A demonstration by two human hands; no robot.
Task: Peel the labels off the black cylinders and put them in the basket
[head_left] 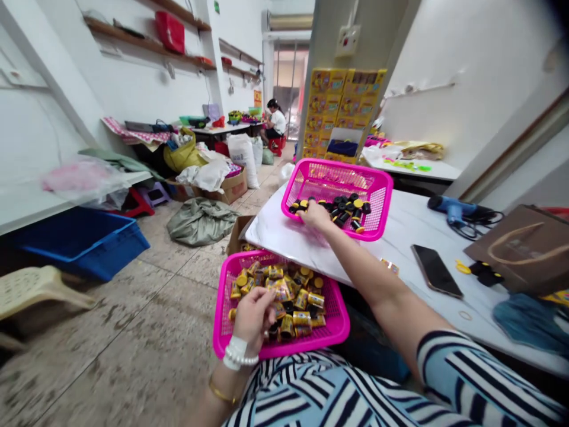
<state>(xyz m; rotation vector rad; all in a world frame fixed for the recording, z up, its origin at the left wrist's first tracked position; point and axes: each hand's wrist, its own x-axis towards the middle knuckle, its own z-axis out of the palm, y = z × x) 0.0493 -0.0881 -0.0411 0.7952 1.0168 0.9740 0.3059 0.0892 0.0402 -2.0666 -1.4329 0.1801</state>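
My left hand [255,311] is over the lower pink basket [219,320], thumb and fingers pinched on a shiny yellow printed wrapper [282,290]. Small yellow-labelled canisters [302,318], some with yellow ends and some with black, fill this basket by my lap. My right hand [316,214] reaches into the upper pink basket [386,207], which stands tilted on the table. There its fingers are closed among small black canisters [342,214] with yellow caps. What they grip, if anything, is hidden.
The white table [404,231] carries a phone [437,271], a blue heat gun [457,209] and a brown paper bag [524,249]. Cardboard box [239,234], grey sack [202,220] and blue bin [89,249] are on the floor. A person [276,121] sits far back.
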